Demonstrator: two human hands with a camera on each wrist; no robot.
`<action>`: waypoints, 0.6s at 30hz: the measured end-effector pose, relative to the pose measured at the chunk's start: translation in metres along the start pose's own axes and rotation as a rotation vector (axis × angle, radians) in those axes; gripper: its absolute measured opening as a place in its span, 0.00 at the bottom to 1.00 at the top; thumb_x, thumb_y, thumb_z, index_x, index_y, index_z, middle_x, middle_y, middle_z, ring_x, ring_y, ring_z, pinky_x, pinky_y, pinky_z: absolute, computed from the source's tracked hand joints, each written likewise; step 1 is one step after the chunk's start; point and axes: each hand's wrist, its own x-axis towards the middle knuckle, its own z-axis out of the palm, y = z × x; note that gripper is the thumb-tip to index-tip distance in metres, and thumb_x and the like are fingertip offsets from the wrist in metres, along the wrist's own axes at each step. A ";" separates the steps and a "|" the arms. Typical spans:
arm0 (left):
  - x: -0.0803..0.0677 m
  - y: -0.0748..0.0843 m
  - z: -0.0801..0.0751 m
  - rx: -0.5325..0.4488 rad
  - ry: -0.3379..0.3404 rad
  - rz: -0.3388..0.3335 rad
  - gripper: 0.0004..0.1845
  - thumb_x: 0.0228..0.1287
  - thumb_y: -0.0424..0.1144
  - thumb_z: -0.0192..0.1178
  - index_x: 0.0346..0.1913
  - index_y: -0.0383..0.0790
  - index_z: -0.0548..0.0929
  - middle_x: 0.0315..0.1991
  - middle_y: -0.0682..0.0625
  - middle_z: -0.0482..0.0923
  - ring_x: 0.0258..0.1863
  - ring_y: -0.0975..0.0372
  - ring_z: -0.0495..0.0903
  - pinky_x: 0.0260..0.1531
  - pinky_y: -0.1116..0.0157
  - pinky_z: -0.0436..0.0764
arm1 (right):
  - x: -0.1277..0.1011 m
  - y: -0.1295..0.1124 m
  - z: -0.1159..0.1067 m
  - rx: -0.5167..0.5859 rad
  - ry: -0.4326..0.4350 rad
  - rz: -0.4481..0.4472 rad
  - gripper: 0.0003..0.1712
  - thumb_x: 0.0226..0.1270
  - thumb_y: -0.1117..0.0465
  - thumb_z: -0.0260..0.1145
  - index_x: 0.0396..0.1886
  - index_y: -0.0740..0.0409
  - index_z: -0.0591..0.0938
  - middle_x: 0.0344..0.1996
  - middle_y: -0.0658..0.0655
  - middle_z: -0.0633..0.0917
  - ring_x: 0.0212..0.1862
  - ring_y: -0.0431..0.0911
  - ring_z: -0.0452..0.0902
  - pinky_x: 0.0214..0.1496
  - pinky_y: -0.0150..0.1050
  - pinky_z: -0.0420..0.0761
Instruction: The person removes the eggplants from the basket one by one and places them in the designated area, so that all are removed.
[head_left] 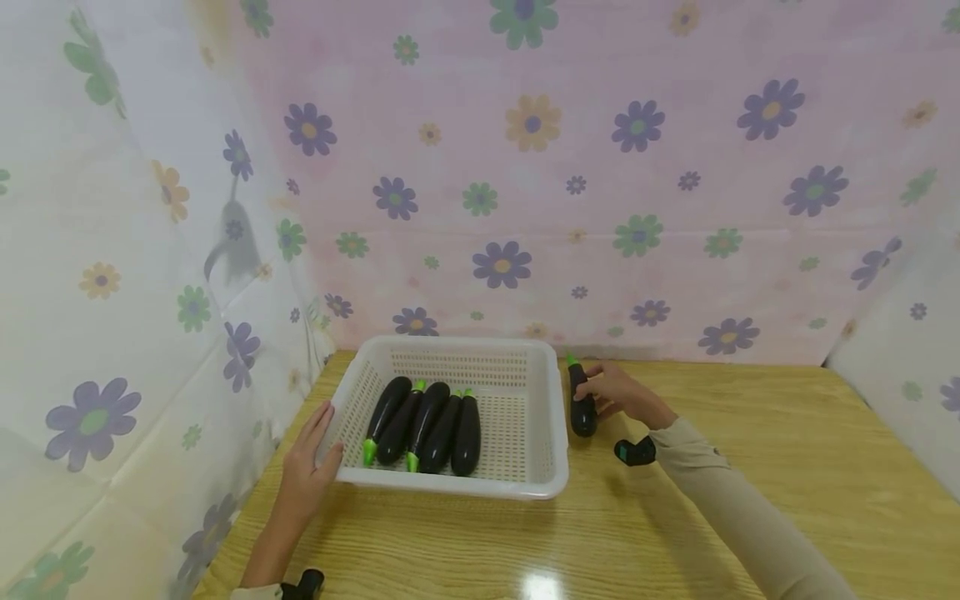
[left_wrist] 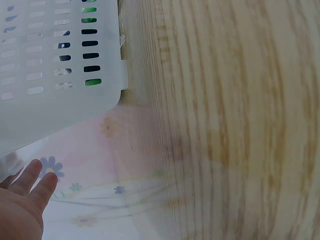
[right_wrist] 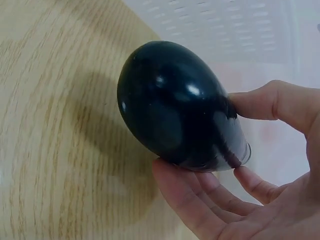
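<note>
Fingers and thumb of the right hand (head_left: 618, 393) curl round a dark aubergine (head_left: 581, 404) lying on the table (head_left: 750, 500) just right of the basket (head_left: 551, 433). The wrist view shows the blunt end (right_wrist: 175, 115) pinched between thumb (right_wrist: 272, 102) and fingers (right_wrist: 200, 200). Its glossy skin looks slippery and the body firm and light, probably a model, so a hold round the thick middle seems safer than one at the tapering green stem (head_left: 572, 361). The left hand (head_left: 307, 471) lies with straight fingers against the basket's near left corner, gripping nothing. Five more aubergines (head_left: 427, 425) lie side by side in the basket, towards its left.
</note>
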 end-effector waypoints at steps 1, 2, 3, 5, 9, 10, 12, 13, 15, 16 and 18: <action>0.000 0.000 0.000 -0.002 0.001 0.000 0.31 0.63 0.31 0.57 0.69 0.31 0.63 0.69 0.40 0.61 0.65 0.43 0.61 0.56 0.83 0.50 | 0.001 0.001 0.001 -0.004 0.005 -0.003 0.38 0.58 0.61 0.64 0.62 0.73 0.58 0.43 0.67 0.75 0.36 0.55 0.76 0.38 0.50 0.81; 0.000 0.000 0.000 -0.002 0.002 0.000 0.31 0.63 0.31 0.57 0.69 0.31 0.63 0.69 0.40 0.61 0.65 0.43 0.61 0.56 0.83 0.50 | 0.002 0.003 0.001 -0.004 0.012 0.001 0.38 0.58 0.61 0.65 0.62 0.73 0.58 0.43 0.68 0.74 0.36 0.55 0.76 0.38 0.50 0.81; 0.000 0.000 0.000 -0.005 0.002 -0.001 0.31 0.63 0.31 0.57 0.69 0.31 0.64 0.69 0.40 0.61 0.65 0.43 0.61 0.56 0.83 0.50 | 0.003 0.005 0.002 -0.004 0.017 0.003 0.38 0.58 0.61 0.65 0.62 0.73 0.58 0.43 0.68 0.74 0.35 0.54 0.75 0.38 0.50 0.81; 0.000 -0.001 0.000 -0.007 0.001 -0.001 0.30 0.63 0.31 0.57 0.69 0.31 0.64 0.69 0.41 0.61 0.65 0.44 0.61 0.57 0.82 0.50 | 0.006 0.009 0.002 -0.011 0.025 0.002 0.38 0.58 0.61 0.65 0.61 0.73 0.58 0.43 0.68 0.73 0.34 0.53 0.74 0.36 0.49 0.81; 0.000 -0.002 0.001 -0.009 -0.008 0.001 0.30 0.64 0.32 0.56 0.69 0.32 0.63 0.69 0.41 0.60 0.66 0.44 0.60 0.60 0.79 0.52 | 0.010 0.016 0.003 -0.020 0.046 0.012 0.37 0.58 0.61 0.66 0.61 0.72 0.59 0.45 0.68 0.73 0.34 0.53 0.75 0.36 0.48 0.81; 0.000 -0.003 0.001 -0.009 -0.009 0.001 0.30 0.65 0.32 0.56 0.69 0.32 0.63 0.69 0.41 0.60 0.66 0.44 0.60 0.60 0.78 0.52 | 0.011 0.017 0.003 -0.025 0.049 0.013 0.38 0.58 0.60 0.66 0.61 0.72 0.59 0.45 0.68 0.72 0.35 0.53 0.76 0.36 0.48 0.81; -0.001 -0.003 0.001 -0.014 -0.010 0.001 0.30 0.65 0.33 0.56 0.69 0.32 0.63 0.69 0.41 0.60 0.66 0.44 0.60 0.60 0.79 0.52 | 0.012 0.018 0.004 -0.029 0.055 0.017 0.38 0.58 0.60 0.66 0.61 0.72 0.59 0.46 0.69 0.72 0.36 0.54 0.76 0.36 0.48 0.81; -0.001 -0.003 0.001 -0.017 -0.009 0.004 0.30 0.65 0.33 0.56 0.69 0.33 0.63 0.69 0.41 0.60 0.66 0.44 0.60 0.59 0.80 0.52 | 0.012 0.018 0.004 -0.033 0.056 0.017 0.38 0.58 0.60 0.66 0.61 0.72 0.59 0.46 0.69 0.72 0.36 0.55 0.77 0.36 0.48 0.81; 0.000 -0.003 0.001 -0.023 -0.006 0.006 0.30 0.65 0.32 0.56 0.69 0.33 0.63 0.69 0.41 0.60 0.66 0.44 0.59 0.59 0.81 0.51 | 0.012 0.017 0.006 -0.038 0.060 0.019 0.37 0.58 0.59 0.66 0.61 0.72 0.59 0.46 0.69 0.72 0.36 0.55 0.77 0.36 0.49 0.80; 0.000 -0.003 0.001 -0.026 -0.004 0.006 0.30 0.65 0.32 0.56 0.69 0.33 0.63 0.69 0.41 0.60 0.66 0.44 0.59 0.58 0.81 0.50 | 0.012 0.017 0.006 -0.041 0.059 0.018 0.37 0.58 0.59 0.65 0.61 0.72 0.59 0.47 0.70 0.72 0.36 0.55 0.77 0.36 0.49 0.80; 0.000 -0.002 0.000 -0.026 -0.002 0.003 0.30 0.65 0.32 0.55 0.69 0.33 0.63 0.69 0.42 0.60 0.67 0.44 0.59 0.58 0.81 0.51 | 0.013 0.015 0.007 -0.048 0.061 0.019 0.37 0.58 0.59 0.65 0.61 0.72 0.59 0.48 0.70 0.71 0.38 0.56 0.77 0.37 0.49 0.80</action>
